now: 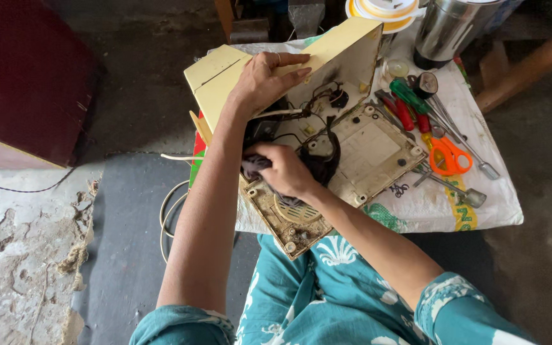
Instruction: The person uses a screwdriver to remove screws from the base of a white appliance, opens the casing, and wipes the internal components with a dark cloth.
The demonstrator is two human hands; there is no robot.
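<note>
Head view: my left hand (266, 80) lies spread on the cream casing (346, 51), gripping its raised edge. My right hand (285, 169) is bunched around a dark cloth (253, 166), pressing it onto the base plate (365, 156) beneath. Screwdrivers (410, 105) and orange scissors (448, 156) lie beyond it.

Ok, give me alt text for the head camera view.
Left hand holds up a cream appliance casing while right hand presses a dark cloth into its dirty open base. Screwdrivers and orange scissors lie alongside.

Soft daylight falls evenly, the top edge sinks into dim shadow, glare glints off the steel jar (447, 25), focus stays sharp.
</note>
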